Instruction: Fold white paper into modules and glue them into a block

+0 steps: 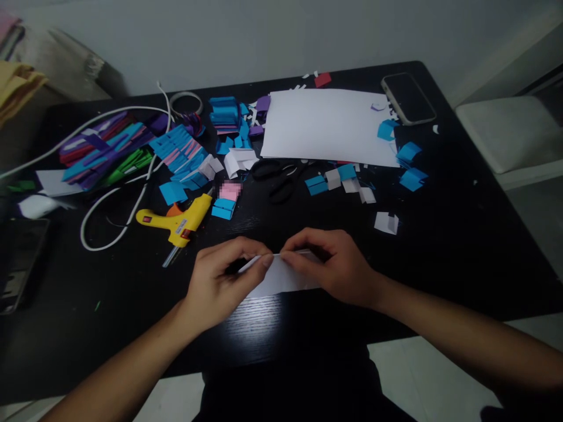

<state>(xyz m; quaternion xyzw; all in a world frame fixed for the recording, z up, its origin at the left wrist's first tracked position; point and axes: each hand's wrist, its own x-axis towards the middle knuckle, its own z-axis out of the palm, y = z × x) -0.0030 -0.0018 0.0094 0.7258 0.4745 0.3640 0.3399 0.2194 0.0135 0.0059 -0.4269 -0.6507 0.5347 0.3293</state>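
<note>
A folded strip of white paper (279, 278) is held low over the front of the black table (352, 319). My left hand (224, 278) pinches its upper edge between thumb and fingers. Close beside it, my right hand (334, 264) pinches the same edge, with the fingertips of both hands nearly touching. Parts of the strip's ends are hidden behind the hands. A yellow glue gun (178, 221) lies to the left of my left hand, and black scissors (284, 181) lie beyond both hands.
White sheets (325, 126) lie at the back, with a phone (408, 98) to their right. Blue folded pieces (411, 153) and white ones are scattered around. Bundled coloured strips (105, 149) and a looped white cable (83, 220) occupy the left. A chair (510, 132) stands at the right.
</note>
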